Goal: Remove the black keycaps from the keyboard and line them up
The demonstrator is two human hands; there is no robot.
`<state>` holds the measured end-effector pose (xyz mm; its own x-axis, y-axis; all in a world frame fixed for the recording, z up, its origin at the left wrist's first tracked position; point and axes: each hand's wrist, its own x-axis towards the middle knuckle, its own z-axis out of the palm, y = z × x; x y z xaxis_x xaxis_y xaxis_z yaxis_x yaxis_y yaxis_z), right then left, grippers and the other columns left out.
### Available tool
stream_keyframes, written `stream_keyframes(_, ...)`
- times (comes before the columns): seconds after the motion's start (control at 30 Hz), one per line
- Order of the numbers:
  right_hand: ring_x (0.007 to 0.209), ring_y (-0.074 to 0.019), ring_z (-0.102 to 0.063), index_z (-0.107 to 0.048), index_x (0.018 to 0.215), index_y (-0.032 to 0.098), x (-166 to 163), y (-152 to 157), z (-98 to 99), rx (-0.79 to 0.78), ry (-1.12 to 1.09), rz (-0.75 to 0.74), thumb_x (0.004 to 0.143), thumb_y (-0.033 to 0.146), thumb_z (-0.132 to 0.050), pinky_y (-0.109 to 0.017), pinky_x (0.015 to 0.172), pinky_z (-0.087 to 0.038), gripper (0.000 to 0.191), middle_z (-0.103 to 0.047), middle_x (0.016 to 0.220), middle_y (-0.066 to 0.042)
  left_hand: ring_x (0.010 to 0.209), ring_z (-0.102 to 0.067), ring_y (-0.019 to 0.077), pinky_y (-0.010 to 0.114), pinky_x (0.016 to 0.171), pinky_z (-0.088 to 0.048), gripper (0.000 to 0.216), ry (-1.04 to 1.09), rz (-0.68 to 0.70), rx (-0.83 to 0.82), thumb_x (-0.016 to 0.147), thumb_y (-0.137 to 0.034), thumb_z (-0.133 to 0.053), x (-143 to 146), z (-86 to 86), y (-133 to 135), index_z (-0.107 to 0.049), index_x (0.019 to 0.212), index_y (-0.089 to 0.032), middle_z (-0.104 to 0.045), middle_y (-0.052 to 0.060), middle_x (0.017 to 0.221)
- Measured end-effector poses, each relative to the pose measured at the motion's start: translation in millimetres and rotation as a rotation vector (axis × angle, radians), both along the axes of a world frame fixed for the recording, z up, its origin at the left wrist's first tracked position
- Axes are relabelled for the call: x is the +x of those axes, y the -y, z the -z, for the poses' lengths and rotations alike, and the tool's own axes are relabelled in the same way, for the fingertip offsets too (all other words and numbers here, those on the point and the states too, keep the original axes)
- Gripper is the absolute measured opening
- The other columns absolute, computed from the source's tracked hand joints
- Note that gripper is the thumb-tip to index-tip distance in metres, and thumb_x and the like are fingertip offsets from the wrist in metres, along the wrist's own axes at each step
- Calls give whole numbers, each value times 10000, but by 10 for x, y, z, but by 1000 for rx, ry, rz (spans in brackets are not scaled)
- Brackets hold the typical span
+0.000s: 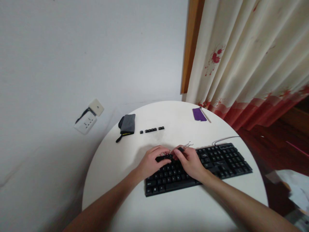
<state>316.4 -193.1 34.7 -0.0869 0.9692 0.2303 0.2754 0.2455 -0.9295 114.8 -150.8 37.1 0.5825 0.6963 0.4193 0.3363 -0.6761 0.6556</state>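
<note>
A black keyboard (217, 161) lies across the round white table (120, 167). My left hand (151, 161) rests on its upper left part, fingers curled around the top edge. My right hand (190, 161) sits right beside it, pinching a wire keycap puller (187, 145) whose loops stick out behind the fingers. A small dark keycap seems to be at the right fingertips. A row of removed black keycaps (152, 130) lies on the table behind the hands.
A grey pouch with a black strap (127, 124) lies at the back left of the table. A purple cloth (199, 114) and a thin stick (206, 116) lie at the back right. Wall socket (87, 122) on the left, curtain (241, 64) on the right.
</note>
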Motion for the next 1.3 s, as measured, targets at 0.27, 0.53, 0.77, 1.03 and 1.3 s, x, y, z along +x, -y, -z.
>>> stream_keyframes(0.27, 754, -184, -639, -650, 782, 180, -12, 1, 9, -5, 2, -10, 979, 412, -478, -283, 734, -505, 350, -703, 811, -48, 854, -691, 178, 317, 819, -584, 178, 18, 9, 33, 854, -227, -695, 0, 10, 4, -680, 1027, -189, -728, 59, 945)
stream_keyframes(0.53, 708, -177, -632, -649, 800, 184, -23, -41, 88, -101, -68, -38, 980, 430, -464, -273, 673, -507, 357, -682, 748, -29, 954, -674, 189, 337, 867, -576, 175, -7, 56, 166, 916, -217, -620, 14, 64, -27, -651, 1085, -183, -701, 81, 1016)
stream_keyframes(0.77, 685, -166, -611, -656, 788, 179, -15, -34, 35, -58, -19, 25, 975, 414, -480, -265, 670, -484, 347, -682, 737, -23, 1009, -658, 185, 341, 902, -575, 194, -35, 78, 200, 957, -192, -543, 18, 59, -2, -647, 1120, -189, -672, 91, 1082)
stream_keyframes(1.03, 630, -154, -559, -637, 736, 180, -23, -29, 59, -25, 13, 74, 966, 408, -498, -247, 615, -442, 353, -628, 658, -3, 1016, -660, 188, 338, 888, -580, 263, -174, 71, 352, 956, -164, -532, 8, 4, 22, -653, 1184, -213, -672, 86, 1126)
stream_keyframes(1.3, 646, -164, -581, -615, 717, 184, -21, -24, 49, -40, 40, 74, 982, 398, -471, -261, 642, -446, 370, -621, 657, -11, 994, -649, 197, 341, 852, -566, 228, -230, 65, 373, 944, -164, -548, 3, 19, 16, -671, 1127, -225, -678, 74, 1111)
